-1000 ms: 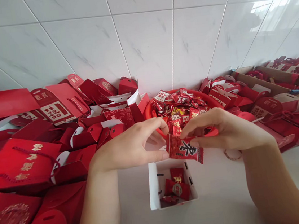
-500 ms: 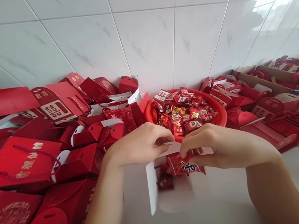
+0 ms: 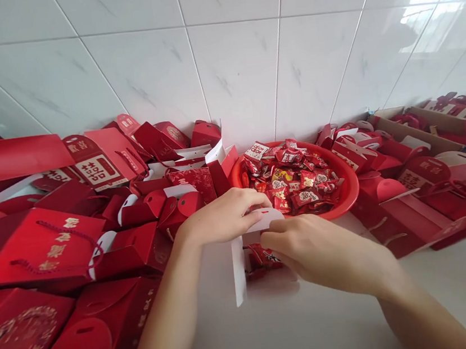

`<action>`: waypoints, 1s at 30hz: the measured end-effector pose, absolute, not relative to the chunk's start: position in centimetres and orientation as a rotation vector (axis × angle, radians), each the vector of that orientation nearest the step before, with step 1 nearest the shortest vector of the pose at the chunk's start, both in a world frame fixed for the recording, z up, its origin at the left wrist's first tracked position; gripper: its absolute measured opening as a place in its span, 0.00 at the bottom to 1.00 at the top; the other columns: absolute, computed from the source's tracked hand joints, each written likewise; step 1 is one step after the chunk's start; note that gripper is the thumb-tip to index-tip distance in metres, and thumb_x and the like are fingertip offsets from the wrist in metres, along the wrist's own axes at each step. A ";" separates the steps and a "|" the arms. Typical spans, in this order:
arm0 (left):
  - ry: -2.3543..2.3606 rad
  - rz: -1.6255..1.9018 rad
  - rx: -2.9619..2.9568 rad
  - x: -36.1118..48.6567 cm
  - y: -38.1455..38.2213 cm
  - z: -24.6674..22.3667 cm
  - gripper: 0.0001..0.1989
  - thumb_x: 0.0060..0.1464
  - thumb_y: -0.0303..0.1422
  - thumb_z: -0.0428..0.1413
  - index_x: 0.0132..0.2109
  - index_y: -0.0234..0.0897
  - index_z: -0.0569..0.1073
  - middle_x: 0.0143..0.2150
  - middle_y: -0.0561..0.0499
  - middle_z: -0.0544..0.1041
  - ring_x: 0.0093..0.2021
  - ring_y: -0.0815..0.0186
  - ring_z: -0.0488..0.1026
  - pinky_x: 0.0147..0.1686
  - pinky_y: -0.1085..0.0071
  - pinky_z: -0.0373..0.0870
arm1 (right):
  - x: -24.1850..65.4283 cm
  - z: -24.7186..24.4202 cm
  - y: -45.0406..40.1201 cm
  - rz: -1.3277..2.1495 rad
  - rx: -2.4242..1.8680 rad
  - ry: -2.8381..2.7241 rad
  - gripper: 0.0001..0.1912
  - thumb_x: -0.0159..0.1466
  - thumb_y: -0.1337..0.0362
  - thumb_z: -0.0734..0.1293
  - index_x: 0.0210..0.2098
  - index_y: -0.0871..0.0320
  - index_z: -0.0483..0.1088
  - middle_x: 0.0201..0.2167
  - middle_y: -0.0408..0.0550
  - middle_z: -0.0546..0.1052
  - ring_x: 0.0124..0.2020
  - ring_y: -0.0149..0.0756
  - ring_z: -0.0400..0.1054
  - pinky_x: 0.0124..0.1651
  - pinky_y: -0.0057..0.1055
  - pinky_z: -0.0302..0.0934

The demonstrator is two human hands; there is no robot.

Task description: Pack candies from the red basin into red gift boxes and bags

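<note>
In the middle is an opened paper gift box point(image 3: 239, 273), its white inner side showing and a flap standing up at the back. My left hand point(image 3: 227, 212) pinches that back flap between thumb and fingers. Over the box opening, my right hand point(image 3: 309, 241) has its fingers bent down onto a red candy packet point(image 3: 262, 254) with black lettering. The packet lies partly inside the box, and its right end is covered by my fingers. My right thumb is hidden. Just behind both hands stands a red plastic basin point(image 3: 351, 185) heaped with wrapped candies point(image 3: 289, 182).
Several red gift boxes point(image 3: 117, 251) crowd the left side, some with cord handles. More red boxes point(image 3: 411, 209) lie at the right, beside open cardboard cartons point(image 3: 445, 137). A white tiled wall point(image 3: 238, 77) rises behind. The worktop point(image 3: 340, 320) is pale and smooth.
My right hand has moved left and turned downward, taking the candy packet down into the box. My left hand stays on the flap. The view has shifted slightly.
</note>
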State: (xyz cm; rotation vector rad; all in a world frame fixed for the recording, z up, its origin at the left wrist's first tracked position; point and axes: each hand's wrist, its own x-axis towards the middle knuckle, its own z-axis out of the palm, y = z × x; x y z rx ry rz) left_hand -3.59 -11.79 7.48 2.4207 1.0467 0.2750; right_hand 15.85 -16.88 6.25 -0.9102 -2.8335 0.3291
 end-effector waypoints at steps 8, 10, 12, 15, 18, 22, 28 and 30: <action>1.109 0.231 2.389 -4.0 -10.5 6.2 0.12 0.63 0.30 0.50 0.48 0.38 0.78 0.48 0.50 0.81 0.47 0.62 0.76 0.44 0.71 0.67 | 15.0 4.6 -16.2 0.191 -0.936 -2.932 0.19 0.57 0.83 0.60 0.41 0.61 0.73 0.41 0.52 0.79 0.35 0.38 0.72 0.30 0.31 0.57; 1.104 0.211 2.391 -4.1 -10.4 6.1 0.12 0.63 0.30 0.50 0.47 0.38 0.78 0.47 0.50 0.81 0.46 0.63 0.76 0.43 0.71 0.67 | 15.1 5.1 -16.5 0.159 -0.910 -2.965 0.17 0.57 0.83 0.60 0.38 0.61 0.73 0.38 0.51 0.79 0.31 0.37 0.71 0.28 0.31 0.55; 1.103 0.200 2.390 -4.0 -10.4 6.0 0.12 0.63 0.31 0.50 0.47 0.38 0.78 0.47 0.50 0.81 0.44 0.63 0.76 0.41 0.71 0.67 | 14.7 5.2 -16.7 0.173 -0.905 -3.065 0.15 0.58 0.83 0.60 0.34 0.61 0.74 0.34 0.50 0.79 0.29 0.36 0.71 0.26 0.32 0.52; 1.110 0.174 2.378 -3.8 -10.6 6.0 0.12 0.63 0.32 0.50 0.46 0.38 0.78 0.46 0.49 0.81 0.42 0.63 0.76 0.40 0.71 0.67 | 13.5 4.2 -16.5 0.327 -0.905 -3.262 0.12 0.60 0.80 0.62 0.32 0.62 0.75 0.32 0.51 0.80 0.30 0.39 0.74 0.24 0.31 0.49; 1.124 0.151 2.372 -3.6 -10.7 6.1 0.12 0.63 0.31 0.50 0.46 0.37 0.78 0.46 0.48 0.81 0.42 0.62 0.76 0.40 0.71 0.67 | 12.5 3.2 -15.9 0.441 -1.014 -3.340 0.11 0.63 0.76 0.62 0.34 0.63 0.77 0.31 0.53 0.81 0.29 0.40 0.75 0.23 0.31 0.47; 1.106 0.139 2.364 -3.5 -10.7 6.0 0.12 0.62 0.30 0.50 0.46 0.38 0.77 0.47 0.48 0.81 0.43 0.62 0.76 0.40 0.71 0.66 | 12.6 3.0 -15.3 0.464 -1.010 -3.249 0.09 0.63 0.72 0.65 0.39 0.62 0.77 0.35 0.51 0.82 0.30 0.39 0.74 0.23 0.31 0.46; 1.099 0.096 2.346 -3.5 -10.5 5.8 0.13 0.61 0.28 0.50 0.46 0.37 0.77 0.45 0.48 0.80 0.42 0.62 0.75 0.39 0.70 0.65 | 12.0 2.1 -15.2 0.388 -0.941 -3.229 0.08 0.64 0.71 0.65 0.37 0.63 0.77 0.34 0.52 0.81 0.31 0.38 0.73 0.24 0.32 0.44; 1.117 0.091 2.340 -3.6 -10.5 5.9 0.13 0.61 0.28 0.50 0.47 0.38 0.77 0.46 0.48 0.80 0.43 0.61 0.75 0.39 0.70 0.65 | 11.9 2.2 -15.2 0.353 -0.915 -3.237 0.09 0.63 0.74 0.64 0.36 0.63 0.77 0.34 0.52 0.81 0.31 0.38 0.73 0.25 0.32 0.43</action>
